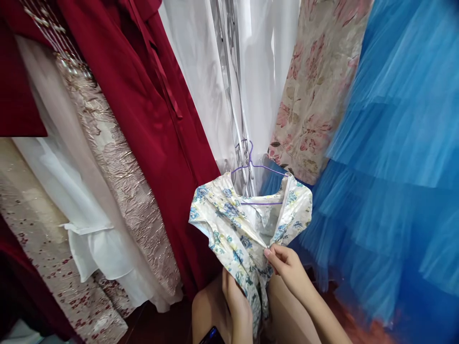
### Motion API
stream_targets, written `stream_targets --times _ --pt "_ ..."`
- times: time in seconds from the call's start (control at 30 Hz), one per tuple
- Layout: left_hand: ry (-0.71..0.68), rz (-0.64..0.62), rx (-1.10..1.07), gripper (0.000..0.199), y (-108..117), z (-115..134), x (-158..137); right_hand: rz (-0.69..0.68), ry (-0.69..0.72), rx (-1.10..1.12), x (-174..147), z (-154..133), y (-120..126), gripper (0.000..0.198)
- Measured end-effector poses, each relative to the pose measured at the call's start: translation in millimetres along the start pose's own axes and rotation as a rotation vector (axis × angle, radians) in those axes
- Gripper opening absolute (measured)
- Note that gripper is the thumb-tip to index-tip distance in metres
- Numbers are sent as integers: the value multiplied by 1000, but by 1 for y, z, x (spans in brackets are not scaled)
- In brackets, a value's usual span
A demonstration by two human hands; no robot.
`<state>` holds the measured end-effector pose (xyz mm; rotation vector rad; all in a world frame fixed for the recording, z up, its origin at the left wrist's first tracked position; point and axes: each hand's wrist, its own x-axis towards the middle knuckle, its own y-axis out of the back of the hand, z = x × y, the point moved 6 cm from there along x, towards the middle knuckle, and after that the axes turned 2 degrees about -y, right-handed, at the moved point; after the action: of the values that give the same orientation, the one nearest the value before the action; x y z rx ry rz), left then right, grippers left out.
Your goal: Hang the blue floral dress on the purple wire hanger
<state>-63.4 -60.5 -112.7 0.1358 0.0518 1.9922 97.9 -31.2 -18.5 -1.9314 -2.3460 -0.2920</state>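
Blue-flowered white garment (229,227) is draping over purple hanger (250,164). Right hand (285,265) is pinching the opening's lower end; left hand (237,298) is touching the side, grip hidden, cannot tell.

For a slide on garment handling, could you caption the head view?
The right hand pinches the opening of a floral garment on a purple hanger while the left hand touches its side.

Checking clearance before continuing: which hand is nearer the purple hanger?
Right. The right hand pinches the blue-flowered dress below the purple hanger; the left hand is farther down.
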Motion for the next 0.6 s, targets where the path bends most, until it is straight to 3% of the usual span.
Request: stream_targets --times 0.07,0.1,0.13,0.2,0.3,0.47,0.6 --pt "-148 315 16 49 18 12 -8 -28 -32 31 -4 5 -6 45" --pt "-247 412 46 48 22 22 -14 -33 -46 37 -6 8 -8 46" --pt "-348 422 95 46 20 33 -18 -36 -57 38 -7 11 -10 46" --pt "-496 260 206 38 4 52 -21 -42 -64 37 -9 14 -14 47" --pt "-505 68 239 25 -17 60 -20 -63 -64 57 -13 10 -19 47" --pt "-435 -25 111 19 -30 54 -20 -63 -109 173 -15 -1 -19 41" --pt "-462 -97 73 20 -37 57 -24 -38 -260 362 -13 7 -12 38"
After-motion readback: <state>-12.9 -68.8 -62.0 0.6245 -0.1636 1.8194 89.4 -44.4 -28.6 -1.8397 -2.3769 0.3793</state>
